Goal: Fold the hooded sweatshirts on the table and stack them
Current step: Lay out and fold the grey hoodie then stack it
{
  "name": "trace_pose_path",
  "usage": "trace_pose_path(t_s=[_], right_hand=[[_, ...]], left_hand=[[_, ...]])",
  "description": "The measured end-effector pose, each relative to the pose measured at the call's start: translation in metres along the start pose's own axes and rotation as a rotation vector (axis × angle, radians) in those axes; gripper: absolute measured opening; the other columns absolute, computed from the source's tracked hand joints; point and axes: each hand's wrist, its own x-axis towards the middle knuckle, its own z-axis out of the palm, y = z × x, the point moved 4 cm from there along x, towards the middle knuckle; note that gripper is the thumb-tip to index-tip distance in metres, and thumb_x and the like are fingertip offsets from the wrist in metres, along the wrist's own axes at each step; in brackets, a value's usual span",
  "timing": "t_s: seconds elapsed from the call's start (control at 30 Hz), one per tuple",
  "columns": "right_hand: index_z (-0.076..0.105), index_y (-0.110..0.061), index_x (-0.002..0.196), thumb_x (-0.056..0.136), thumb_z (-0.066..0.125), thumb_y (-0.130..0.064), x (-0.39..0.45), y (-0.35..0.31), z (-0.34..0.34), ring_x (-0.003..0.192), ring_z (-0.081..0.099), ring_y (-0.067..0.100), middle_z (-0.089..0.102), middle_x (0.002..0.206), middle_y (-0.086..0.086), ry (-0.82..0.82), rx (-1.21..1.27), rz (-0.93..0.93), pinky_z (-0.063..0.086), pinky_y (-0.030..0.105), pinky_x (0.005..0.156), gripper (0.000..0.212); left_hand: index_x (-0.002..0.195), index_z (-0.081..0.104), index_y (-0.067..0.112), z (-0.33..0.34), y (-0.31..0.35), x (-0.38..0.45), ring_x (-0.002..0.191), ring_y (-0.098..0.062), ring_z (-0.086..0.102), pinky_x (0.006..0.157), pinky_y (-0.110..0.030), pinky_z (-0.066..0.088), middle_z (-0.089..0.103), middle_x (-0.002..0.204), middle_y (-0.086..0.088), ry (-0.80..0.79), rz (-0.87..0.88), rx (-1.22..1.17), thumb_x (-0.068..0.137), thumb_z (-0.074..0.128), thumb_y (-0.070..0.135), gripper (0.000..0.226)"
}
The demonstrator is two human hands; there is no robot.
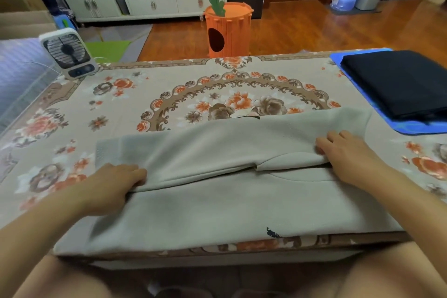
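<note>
A pale grey sweatshirt (217, 201) lies across the near half of the table, its far half folded back over the near half. My left hand (113, 184) grips the folded edge at the left, with the thumb tucked under the cloth. At the right, my right hand (348, 155) pinches the same edge, fingers curled over the top layer. A folded black sweatshirt (401, 84) lies on a blue mat (411, 127) at the far right of the table.
The table wears a floral cloth (169, 94). A small white fan (69, 53) stands at its far left corner. Beyond the table an orange carrot-shaped bin (227, 29) stands on the wooden floor, a white cabinet (135, 0) behind it.
</note>
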Motion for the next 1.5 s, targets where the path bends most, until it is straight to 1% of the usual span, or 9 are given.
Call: trace_pose_path(t_s=[0.13,0.27,0.43,0.67,0.83,1.03,1.13,1.27,1.5], right_hand=[[0.042,-0.025,0.118,0.088,0.048,-0.016,0.010,-0.020,-0.023,0.103,0.045,0.021,0.045,0.109,-0.002,-0.078,-0.048,0.001,0.035,0.031,0.072,0.032],[0.048,-0.028,0.129,0.077,0.052,-0.004,0.021,-0.066,-0.034,0.102,0.045,0.022,0.051,0.116,-0.003,0.021,0.184,-0.261,0.041,0.035,0.077,0.057],[0.059,-0.021,0.101,0.067,0.062,0.003,0.020,-0.059,-0.041,0.095,0.049,0.025,0.052,0.098,-0.004,0.173,0.388,-0.185,0.048,0.043,0.071,0.042],[0.052,-0.027,0.121,0.079,0.053,-0.005,0.006,-0.074,-0.017,0.099,0.045,0.022,0.051,0.111,-0.002,0.049,0.281,-0.249,0.046,0.040,0.081,0.046],[0.049,-0.033,0.131,0.082,0.057,-0.014,0.016,-0.102,-0.030,0.105,0.045,0.019,0.049,0.117,-0.007,0.044,0.327,-0.363,0.047,0.040,0.086,0.053],[0.051,-0.029,0.130,0.088,0.057,-0.015,0.017,-0.105,-0.030,0.102,0.047,0.020,0.053,0.113,-0.005,0.079,0.283,-0.327,0.046,0.038,0.082,0.044],[0.054,-0.026,0.127,0.087,0.057,-0.012,0.015,-0.106,-0.026,0.100,0.049,0.023,0.054,0.110,-0.003,0.094,0.276,-0.329,0.048,0.041,0.080,0.042],[0.058,-0.024,0.119,0.081,0.063,-0.008,0.015,-0.105,-0.023,0.090,0.050,0.024,0.056,0.101,-0.002,0.147,0.285,-0.325,0.048,0.042,0.070,0.042],[0.061,-0.019,0.112,0.074,0.066,-0.004,0.013,-0.106,-0.020,0.081,0.051,0.028,0.057,0.093,0.001,0.242,0.291,-0.341,0.046,0.041,0.062,0.040]], left_hand=[[0.081,0.047,0.026,-0.012,-0.006,0.001,0.076,-0.008,0.051,0.063,-0.025,0.034,0.055,0.082,0.010,0.034,-0.114,-0.195,0.081,0.057,0.007,0.022],[0.076,0.047,0.021,-0.033,-0.006,-0.004,0.073,-0.014,0.050,0.062,-0.031,0.037,0.054,0.078,0.004,0.230,-0.140,-0.354,0.077,0.057,-0.002,0.026],[0.074,0.041,0.030,-0.041,-0.011,-0.024,0.070,-0.011,0.046,0.061,-0.034,0.039,0.046,0.074,0.013,0.399,-0.016,-0.143,0.066,0.064,0.002,0.037],[0.104,0.052,0.038,0.022,0.001,-0.035,0.085,-0.010,0.046,0.076,-0.031,0.041,0.050,0.095,0.016,0.305,0.061,-0.067,0.085,0.045,0.044,0.021],[0.108,0.057,0.039,0.008,-0.015,-0.031,0.104,-0.009,0.049,0.087,-0.028,0.033,0.055,0.106,0.021,0.269,0.069,0.040,0.098,0.056,0.037,0.010],[0.095,0.054,0.035,-0.016,-0.022,-0.026,0.090,-0.014,0.054,0.089,-0.032,0.040,0.057,0.092,0.013,0.353,-0.003,0.236,0.092,0.053,0.021,0.014],[0.100,0.057,0.037,-0.018,-0.030,-0.027,0.093,-0.013,0.052,0.084,-0.032,0.041,0.057,0.096,0.016,0.322,-0.001,0.193,0.095,0.050,0.032,0.009],[0.108,0.058,0.039,0.002,-0.021,-0.033,0.098,-0.009,0.047,0.086,-0.030,0.044,0.054,0.105,0.020,0.144,0.090,0.100,0.089,0.036,0.061,0.036],[0.093,0.059,0.037,-0.014,-0.018,-0.027,0.095,-0.011,0.052,0.085,-0.029,0.038,0.059,0.096,0.019,0.255,0.159,0.273,0.095,0.045,0.040,0.015]])
